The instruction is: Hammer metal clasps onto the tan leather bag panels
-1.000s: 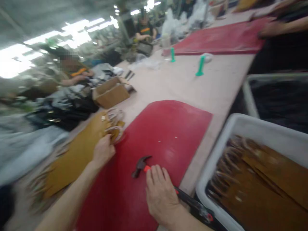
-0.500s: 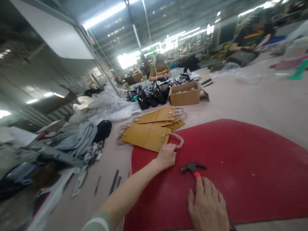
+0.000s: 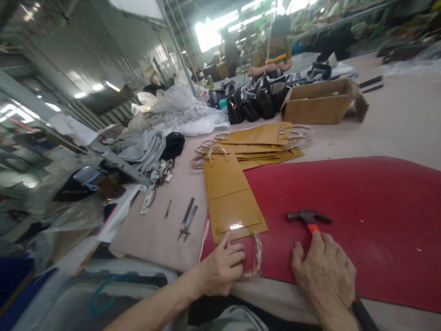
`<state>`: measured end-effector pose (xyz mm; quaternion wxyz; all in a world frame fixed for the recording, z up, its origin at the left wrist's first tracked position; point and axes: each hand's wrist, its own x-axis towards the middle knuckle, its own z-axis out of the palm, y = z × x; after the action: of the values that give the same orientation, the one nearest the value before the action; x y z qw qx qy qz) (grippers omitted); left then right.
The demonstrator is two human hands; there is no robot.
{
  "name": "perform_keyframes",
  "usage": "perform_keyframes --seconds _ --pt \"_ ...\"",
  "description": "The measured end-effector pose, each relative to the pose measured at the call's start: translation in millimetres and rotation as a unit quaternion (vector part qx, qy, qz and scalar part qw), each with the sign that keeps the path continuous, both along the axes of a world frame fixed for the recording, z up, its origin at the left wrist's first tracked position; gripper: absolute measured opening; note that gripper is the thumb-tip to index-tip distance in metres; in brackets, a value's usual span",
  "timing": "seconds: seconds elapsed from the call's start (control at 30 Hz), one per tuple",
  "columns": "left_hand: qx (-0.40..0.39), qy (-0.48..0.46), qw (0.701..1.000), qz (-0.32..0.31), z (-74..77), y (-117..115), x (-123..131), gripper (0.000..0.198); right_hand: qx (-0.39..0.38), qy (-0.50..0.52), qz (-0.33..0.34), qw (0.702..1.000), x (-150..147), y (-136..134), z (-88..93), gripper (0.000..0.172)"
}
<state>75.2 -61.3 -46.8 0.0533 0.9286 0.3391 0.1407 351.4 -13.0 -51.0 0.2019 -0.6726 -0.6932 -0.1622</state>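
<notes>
1. In the head view, the right hand (image 3: 325,271) lies palm down over the handle of a dark-headed claw hammer with a red collar (image 3: 308,215). The palm hides mid-handle and the black butt runs off the bottom edge; I can't tell how firmly it grips.
2. The left hand (image 3: 222,269) is half curled, a fingertip at the near edge of a flat mustard-yellow panel (image 3: 227,179). It covers part of the nearer handle; whether it grips that, I can't tell.
3. That one panel lies partly on a red sheet (image 3: 344,184) and has two plastic-wrapped loop handles, one at each end.
4. Behind it, a pile of similar mustard panels (image 3: 257,137) overlaps too much to count.
5. Three slim tools (image 3: 188,210) lie on the pale worktop (image 3: 144,239); two dark strips (image 3: 370,85) lie farther back.
6. One open brown cardboard box (image 3: 313,106) stands beside small black handbags (image 3: 265,103), too crowded to number; its contents barely show.
7. A grey plastic bin (image 3: 161,266), cut off below, has a bluish streak inside.
8. Across the worktop, what a seated person (image 3: 272,57) handles is unclear.
</notes>
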Motion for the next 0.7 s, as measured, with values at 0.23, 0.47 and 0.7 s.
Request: perform_keyframes --seconds 0.23,0.47,0.7 --pt "-0.028 0.074 0.985 -0.156 18.9 18 -31 0.017 -0.024 0.012 -0.010 1.000 -5 -1 2.8 0.051" --pt "-0.021 0.003 0.973 -0.229 6.7 12 -19 0.017 -0.011 0.019 -0.001 1.000 -5 0 -1.1 0.054" --pt "-0.002 -0.004 0.941 -0.340 10.2 41 -8 0.026 -0.030 0.023 -0.015 0.999 -7 2 -0.5 0.055"
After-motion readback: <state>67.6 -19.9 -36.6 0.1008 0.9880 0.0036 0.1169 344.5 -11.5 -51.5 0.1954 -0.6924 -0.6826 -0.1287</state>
